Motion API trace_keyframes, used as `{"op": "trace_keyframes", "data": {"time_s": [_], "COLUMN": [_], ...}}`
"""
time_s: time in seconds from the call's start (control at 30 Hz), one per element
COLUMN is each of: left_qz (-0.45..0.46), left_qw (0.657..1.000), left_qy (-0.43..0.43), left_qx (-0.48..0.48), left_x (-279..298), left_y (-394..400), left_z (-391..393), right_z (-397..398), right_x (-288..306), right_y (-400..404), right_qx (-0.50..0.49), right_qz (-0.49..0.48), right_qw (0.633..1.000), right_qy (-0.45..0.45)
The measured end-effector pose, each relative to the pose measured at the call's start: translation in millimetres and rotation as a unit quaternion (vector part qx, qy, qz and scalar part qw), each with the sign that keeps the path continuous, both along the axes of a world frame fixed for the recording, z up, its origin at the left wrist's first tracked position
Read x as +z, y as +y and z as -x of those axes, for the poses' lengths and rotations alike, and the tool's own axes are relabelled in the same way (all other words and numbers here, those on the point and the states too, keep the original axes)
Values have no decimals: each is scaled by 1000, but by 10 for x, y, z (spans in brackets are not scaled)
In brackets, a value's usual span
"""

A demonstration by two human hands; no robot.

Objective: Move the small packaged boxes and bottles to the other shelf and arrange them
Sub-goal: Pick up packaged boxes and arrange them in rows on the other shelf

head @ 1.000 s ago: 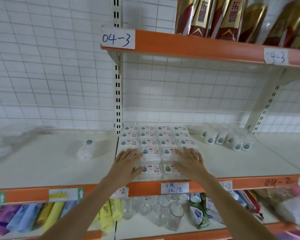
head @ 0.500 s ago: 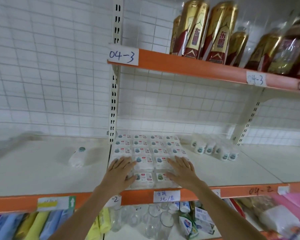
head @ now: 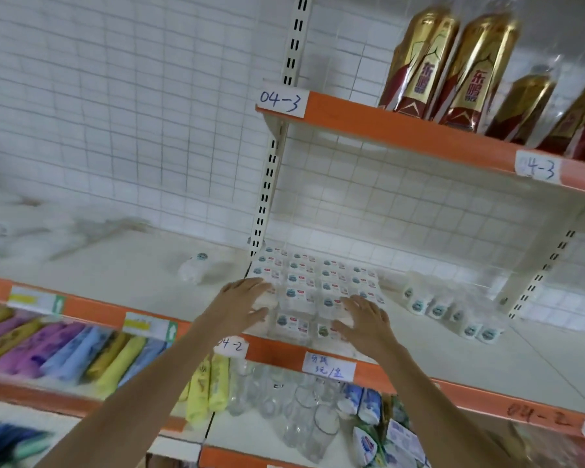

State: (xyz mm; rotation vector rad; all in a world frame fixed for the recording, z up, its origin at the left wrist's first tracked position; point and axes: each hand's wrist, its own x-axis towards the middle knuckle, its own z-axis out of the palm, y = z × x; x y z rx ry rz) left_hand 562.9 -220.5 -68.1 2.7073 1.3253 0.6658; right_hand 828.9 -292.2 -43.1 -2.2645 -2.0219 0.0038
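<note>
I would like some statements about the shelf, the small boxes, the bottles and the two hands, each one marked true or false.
1. Both hands lie flat on the block of small boxes. True: left hand, right hand.
2. One small bottle lies alone on the shelf left of the upright post. True.
3. The group of small bottles stands left of the boxes. False: it stands right of them.
4. The shelf above holds drinking glasses. False: gold and red bottles stand there.
5. The right hand grips a bottle. False: its fingers are straight.

Both bare arms reach forward, left hand (head: 242, 304) and right hand (head: 365, 320) palm-down, fingers (head: 350, 304) straight and spread.
</note>
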Motion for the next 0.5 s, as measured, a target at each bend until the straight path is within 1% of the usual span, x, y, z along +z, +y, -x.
{"op": "trace_keyframes", "data": {"time_s": [0.07, 0.1, 0.2, 0.27, 0.33, 0.4, 0.43, 0.5], "left_qz": [4, 8, 10, 11, 4, 28, 53, 75], "left_qw": [999, 998, 990, 984, 980, 971, 961, 948], "left_qy": [-23, -39, -90, -107, -98, -71, -63, -47], "left_qx": [33, 52, 112, 143, 172, 227, 266, 306], "left_x": [6, -8, -65, -93, -102, -133, -150, -206], "left_y": [-167, -265, -606, -861, -1112, -1314, -1407, -1561], "left_z": [213, 347, 835, 1217, 1622, 2041, 2250, 2633], "right_z": [186, 310, 774, 1128, 1503, 1870, 2052, 2408], "right_x": [6, -3, -78, -153, -230, -325, -381, -488], "right_y": [-81, -124, -239, -273, -295, -303, -303, -290], "right_qx": [59, 88, 165, 215, 259, 293, 310, 336], "right_qz": [-39, -53, -85, -90, -71, -46, -38, -17], "right_qw": [997, 995, 979, 965, 949, 933, 926, 917], "right_qy": [1, 17, 89, 122, 168, 205, 211, 212]}}
